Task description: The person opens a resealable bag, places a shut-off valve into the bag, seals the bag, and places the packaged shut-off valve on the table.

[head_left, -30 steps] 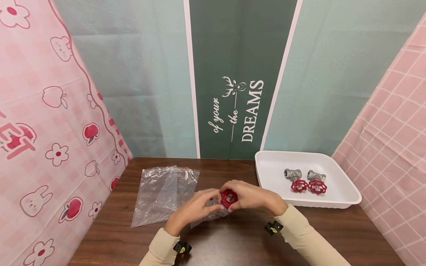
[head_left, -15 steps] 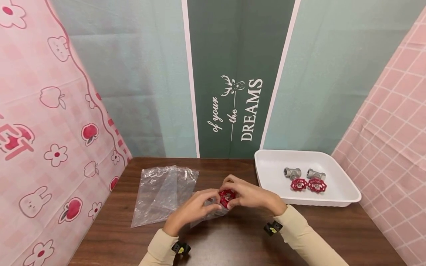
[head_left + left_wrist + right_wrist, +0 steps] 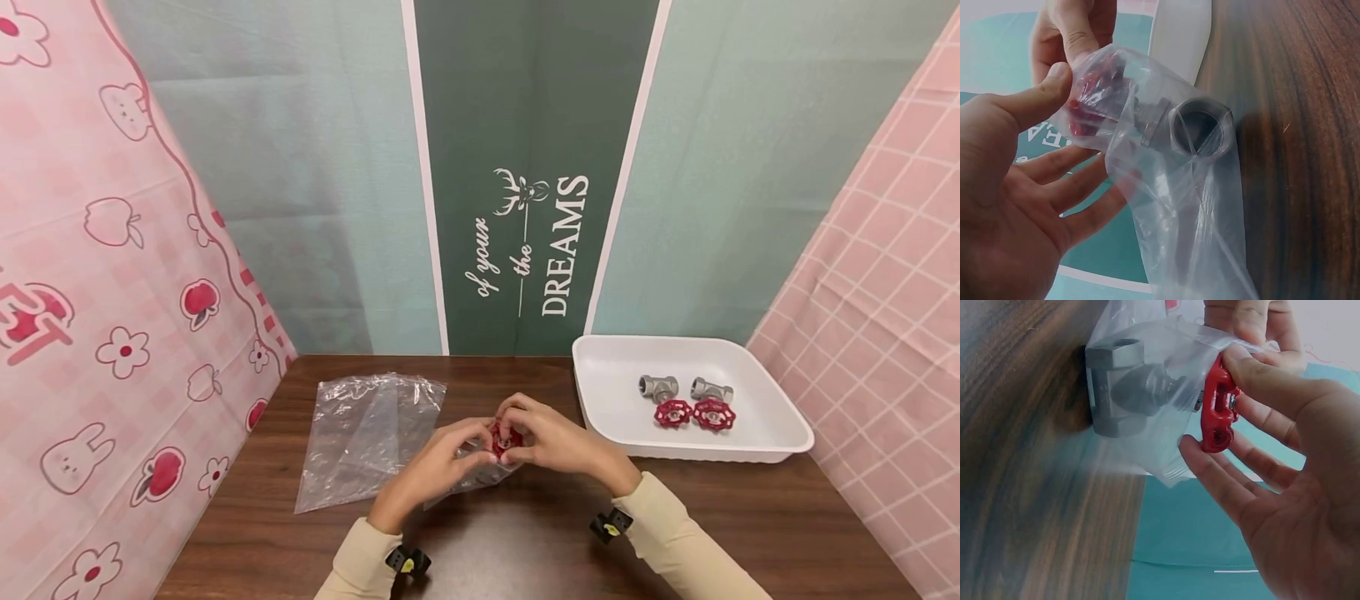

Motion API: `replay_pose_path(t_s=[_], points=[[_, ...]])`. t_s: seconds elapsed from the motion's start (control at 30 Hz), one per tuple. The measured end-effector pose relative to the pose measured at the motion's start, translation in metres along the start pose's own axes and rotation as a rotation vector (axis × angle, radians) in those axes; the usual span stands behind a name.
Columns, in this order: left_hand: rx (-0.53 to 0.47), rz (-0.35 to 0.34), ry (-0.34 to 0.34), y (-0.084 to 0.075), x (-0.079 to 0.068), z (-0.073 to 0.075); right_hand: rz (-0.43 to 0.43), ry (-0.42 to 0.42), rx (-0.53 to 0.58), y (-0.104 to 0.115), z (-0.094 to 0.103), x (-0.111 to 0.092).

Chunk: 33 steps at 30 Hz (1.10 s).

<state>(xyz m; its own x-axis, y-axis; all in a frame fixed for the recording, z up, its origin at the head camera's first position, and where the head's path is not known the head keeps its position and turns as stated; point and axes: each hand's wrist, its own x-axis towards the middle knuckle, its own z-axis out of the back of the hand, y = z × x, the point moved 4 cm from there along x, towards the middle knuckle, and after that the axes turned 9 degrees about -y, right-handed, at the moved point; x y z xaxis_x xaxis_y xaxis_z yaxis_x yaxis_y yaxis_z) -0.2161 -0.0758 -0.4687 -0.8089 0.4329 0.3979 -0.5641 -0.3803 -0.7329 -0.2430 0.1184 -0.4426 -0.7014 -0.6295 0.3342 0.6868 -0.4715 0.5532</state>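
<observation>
A gate valve with a red handwheel (image 3: pixel 1217 406) sits with its grey metal body (image 3: pixel 1116 394) inside a clear plastic bag (image 3: pixel 1191 200), just above or on the table; I cannot tell which. The wheel is at the bag's mouth, and part of it sticks out in the right wrist view. My left hand (image 3: pixel 438 458) pinches the bag's edge beside the wheel, its other fingers spread below. My right hand (image 3: pixel 558 437) holds the handwheel between thumb and fingers, the thumb on the bag's edge. From the head view, fingers hide much of the wheel.
Flat clear plastic bags (image 3: pixel 367 442) overlap on the brown table (image 3: pixel 517 542) at the left. At the right stands a white tray (image 3: pixel 765 425), where two more valves lie, one (image 3: pixel 660 402) beside the other (image 3: pixel 712 404). Cloth hangings (image 3: pixel 517 125) surround the table.
My right hand has shifted slightly left, and its fingers have curled further over the handwheel. The wheel has moved a little left, toward my left hand, which stays nearly in place.
</observation>
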Motion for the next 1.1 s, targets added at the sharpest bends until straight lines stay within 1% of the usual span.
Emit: replay_pose_path(t_s=[0.17,0.37,0.53,0.6,0.63,0.77,0.83,0.93,1.0,1.03,1.1], points=[[-0.006,0.0,-0.057,0.001,0.0,0.002,0.066,-0.02,0.017,0.006,-0.003,-0.002],[-0.014,0.041,-0.121,0.002,0.0,0.004,0.07,-0.073,-0.007,0.009,-0.008,-0.002],[-0.002,0.039,-0.167,0.002,0.0,0.004,0.086,-0.104,-0.034,0.009,-0.011,-0.002],[-0.01,0.04,-0.177,0.002,0.0,0.004,0.091,-0.104,-0.026,0.008,-0.012,-0.001],[-0.025,0.05,-0.178,0.003,0.0,0.004,0.093,-0.101,-0.018,0.007,-0.012,-0.001],[-0.096,0.117,-0.174,0.008,0.003,0.006,0.095,-0.084,0.005,0.005,-0.012,-0.001],[-0.109,0.15,-0.178,0.01,0.005,0.009,0.098,-0.075,0.01,0.005,-0.011,-0.001],[-0.092,0.173,-0.191,0.015,0.011,0.012,0.098,-0.063,0.012,0.005,-0.01,-0.001],[-0.043,0.168,-0.203,0.019,0.015,0.013,0.105,-0.057,0.017,0.006,-0.01,0.0],[-0.016,0.162,-0.203,0.021,0.018,0.012,0.109,-0.054,0.019,0.006,-0.01,0.001],[0.001,0.166,-0.183,0.025,0.022,0.011,0.122,-0.052,0.024,0.007,-0.01,0.001]])
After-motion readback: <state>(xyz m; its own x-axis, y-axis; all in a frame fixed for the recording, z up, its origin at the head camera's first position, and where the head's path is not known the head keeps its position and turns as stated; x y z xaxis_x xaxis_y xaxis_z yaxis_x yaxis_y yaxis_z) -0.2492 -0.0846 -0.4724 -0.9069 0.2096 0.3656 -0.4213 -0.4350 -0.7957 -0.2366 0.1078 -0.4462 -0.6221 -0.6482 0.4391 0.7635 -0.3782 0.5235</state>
